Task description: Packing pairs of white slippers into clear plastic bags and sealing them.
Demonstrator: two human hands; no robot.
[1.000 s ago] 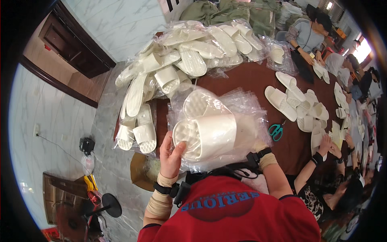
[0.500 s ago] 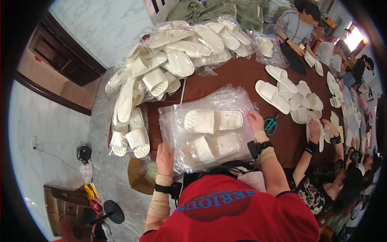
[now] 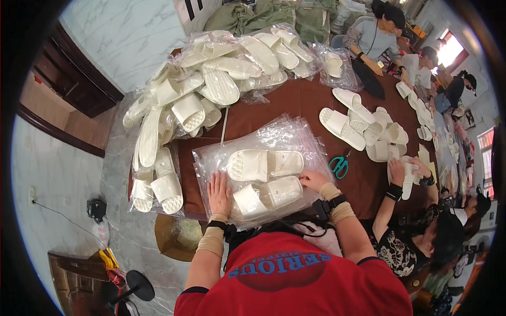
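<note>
A pair of white slippers lies side by side in front of me, the far slipper (image 3: 263, 164) and the near slipper (image 3: 268, 197). Clear film glints over the near one; whether it also covers the far one I cannot tell. Beneath them spreads a stack of clear plastic bags (image 3: 211, 152). My left hand (image 3: 219, 194) rests flat on the left side of the stack, fingers stretched out. At the slippers' right ends, my right hand (image 3: 314, 180) has its fingers bent and pressed together on the bag's film.
Bagged white slippers (image 3: 221, 84) form a heap at the far left of the brown table (image 3: 279, 108). Teal-handled scissors (image 3: 340, 166) lie right of the stack, near loose white slippers (image 3: 342, 129). A co-worker's hands (image 3: 398, 171) handle a slipper at right. A cardboard box (image 3: 168, 237) stands below.
My right hand has moved from the bags' right edge down and left to the slippers' ends. My left hand has settled flat on the stack. The whole view has shifted slightly.
</note>
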